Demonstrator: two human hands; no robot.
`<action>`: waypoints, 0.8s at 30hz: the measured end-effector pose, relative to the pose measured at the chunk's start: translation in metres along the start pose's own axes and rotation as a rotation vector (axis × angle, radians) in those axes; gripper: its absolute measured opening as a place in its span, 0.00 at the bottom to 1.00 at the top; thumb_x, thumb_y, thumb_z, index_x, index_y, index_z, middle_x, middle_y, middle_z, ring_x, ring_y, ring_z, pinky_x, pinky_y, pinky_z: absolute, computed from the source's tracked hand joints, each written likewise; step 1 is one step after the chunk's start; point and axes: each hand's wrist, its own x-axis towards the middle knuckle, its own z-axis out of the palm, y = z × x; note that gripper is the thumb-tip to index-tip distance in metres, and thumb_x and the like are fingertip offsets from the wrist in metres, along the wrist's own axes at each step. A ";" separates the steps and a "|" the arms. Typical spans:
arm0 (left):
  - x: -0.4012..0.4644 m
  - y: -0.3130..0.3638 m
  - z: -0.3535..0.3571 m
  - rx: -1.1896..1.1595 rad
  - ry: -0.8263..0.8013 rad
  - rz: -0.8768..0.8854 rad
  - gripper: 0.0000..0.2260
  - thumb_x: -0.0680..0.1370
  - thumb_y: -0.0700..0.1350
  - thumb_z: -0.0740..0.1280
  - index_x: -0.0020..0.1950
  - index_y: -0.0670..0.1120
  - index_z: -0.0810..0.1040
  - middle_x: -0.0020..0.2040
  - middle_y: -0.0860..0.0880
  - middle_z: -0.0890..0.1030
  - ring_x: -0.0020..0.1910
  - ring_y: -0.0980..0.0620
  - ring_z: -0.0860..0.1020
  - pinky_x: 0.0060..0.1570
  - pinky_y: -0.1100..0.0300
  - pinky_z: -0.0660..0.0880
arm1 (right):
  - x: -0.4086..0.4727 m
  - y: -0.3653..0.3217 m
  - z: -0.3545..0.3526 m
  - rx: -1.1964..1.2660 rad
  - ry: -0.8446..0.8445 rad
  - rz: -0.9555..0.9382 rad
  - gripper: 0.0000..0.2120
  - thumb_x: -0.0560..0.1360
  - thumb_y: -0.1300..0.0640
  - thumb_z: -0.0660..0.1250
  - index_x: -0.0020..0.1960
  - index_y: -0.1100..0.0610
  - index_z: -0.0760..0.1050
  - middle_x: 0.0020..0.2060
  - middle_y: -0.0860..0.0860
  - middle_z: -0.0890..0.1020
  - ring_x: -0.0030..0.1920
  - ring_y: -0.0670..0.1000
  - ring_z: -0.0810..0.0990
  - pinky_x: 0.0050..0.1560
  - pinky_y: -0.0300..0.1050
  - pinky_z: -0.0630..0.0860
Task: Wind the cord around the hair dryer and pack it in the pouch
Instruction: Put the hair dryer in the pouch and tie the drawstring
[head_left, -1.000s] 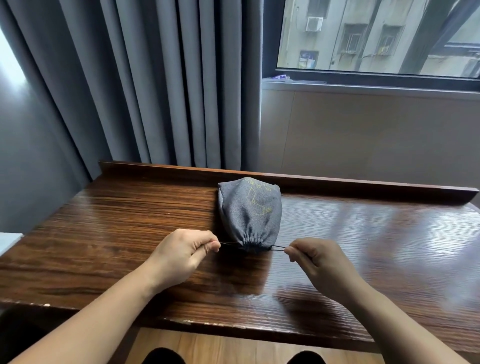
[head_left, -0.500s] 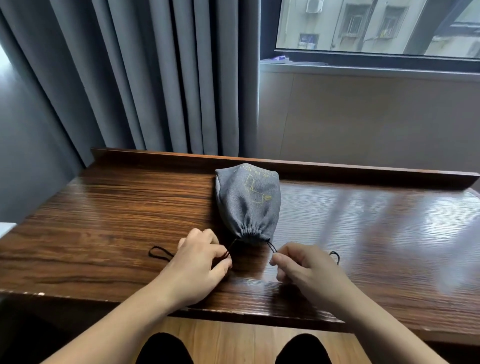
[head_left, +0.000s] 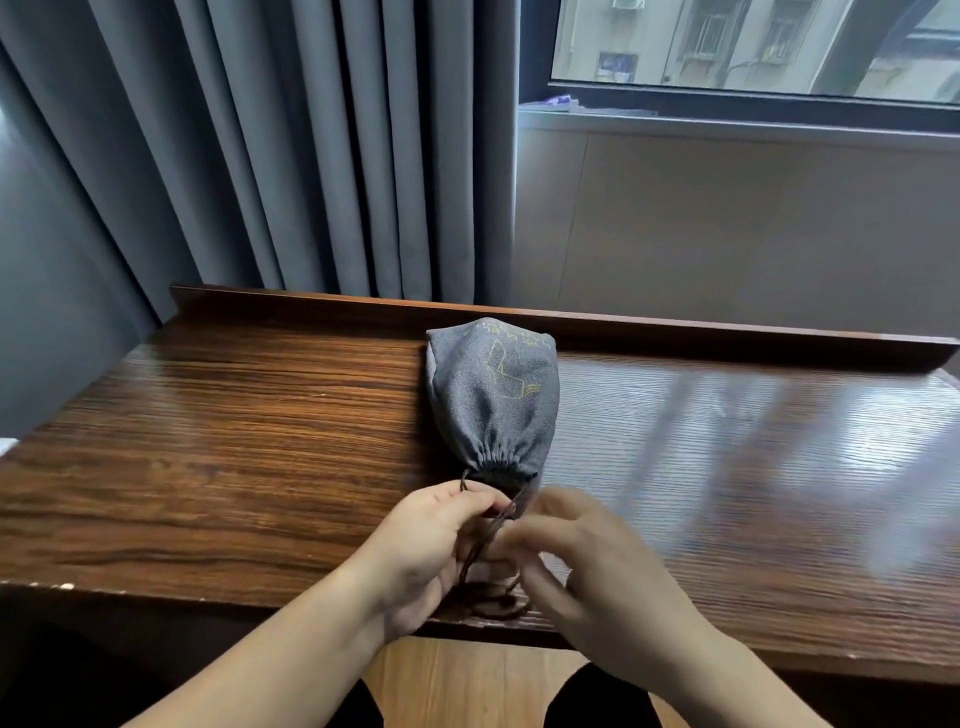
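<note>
The pouch (head_left: 493, 400), one grey fabric bag with a yellow line drawing on its side, lies bulging on the brown wooden table (head_left: 234, 441), its closed bottom near the raised back ledge (head_left: 727, 338) and its gathered mouth turned toward the person. The hair dryer itself cannot be seen. The mouth is drawn tight into pleats, and the dark drawstring (head_left: 480, 540) runs out of it toward the near edge of the table.

Largest in the scene are the grey curtain (head_left: 291, 145), hanging in folds behind the table's left half, and the window (head_left: 753, 47) up on the right above a beige wall panel (head_left: 727, 223). The table spans the width of the view. Wide bare wood lies to either side of the pouch, glossy on the right. The near edge runs just under the hands, with a few pale chips along it at left.

Two bare forearms come in from below and meet just in front of the pouch mouth. The left hand (head_left: 431, 556) has its fingers curled and its thumb and forefinger pinching the drawstring close to the mouth; strands hang down past its palm. The right hand (head_left: 587, 561) is blurred, fingers bent in toward the left hand at the strands; whether it actually grips them cannot be told. The two hands touch or nearly touch.
</note>
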 end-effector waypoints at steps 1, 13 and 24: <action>0.000 0.000 0.000 -0.021 0.001 -0.018 0.09 0.82 0.40 0.59 0.45 0.43 0.77 0.33 0.43 0.79 0.28 0.50 0.78 0.31 0.58 0.78 | 0.000 0.002 0.001 0.043 0.083 0.054 0.05 0.74 0.51 0.62 0.46 0.46 0.77 0.40 0.40 0.74 0.44 0.41 0.74 0.43 0.34 0.70; 0.003 -0.003 -0.008 0.177 0.057 0.092 0.07 0.81 0.42 0.60 0.47 0.45 0.76 0.30 0.48 0.74 0.20 0.57 0.62 0.23 0.71 0.54 | 0.000 0.011 0.018 0.753 0.114 0.356 0.17 0.74 0.63 0.67 0.58 0.49 0.66 0.34 0.51 0.80 0.38 0.50 0.79 0.42 0.39 0.76; -0.003 -0.008 -0.009 0.518 0.076 0.236 0.11 0.81 0.42 0.63 0.41 0.42 0.79 0.28 0.49 0.75 0.19 0.59 0.63 0.19 0.68 0.58 | 0.018 -0.004 -0.012 0.666 0.123 0.208 0.14 0.77 0.61 0.62 0.62 0.52 0.77 0.50 0.49 0.85 0.36 0.45 0.79 0.32 0.38 0.73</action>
